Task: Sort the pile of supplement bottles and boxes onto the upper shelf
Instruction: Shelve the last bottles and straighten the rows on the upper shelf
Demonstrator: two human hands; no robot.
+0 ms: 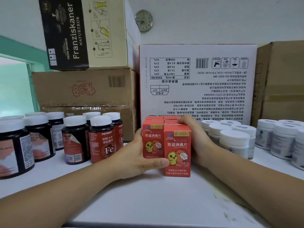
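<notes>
Red boxes (166, 145) bore yellow chick motifs; dark bottles (102, 139) at left — white caps, red labels; white jars (233, 142) at right; far carton (197, 83) — white, red-edged.

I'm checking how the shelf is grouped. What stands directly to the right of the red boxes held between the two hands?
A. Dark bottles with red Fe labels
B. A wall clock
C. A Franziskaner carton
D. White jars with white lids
D: white jars with white lids stand just right of the red boxes and the right hand; the dark Fe bottles stand left of the left hand.
</notes>
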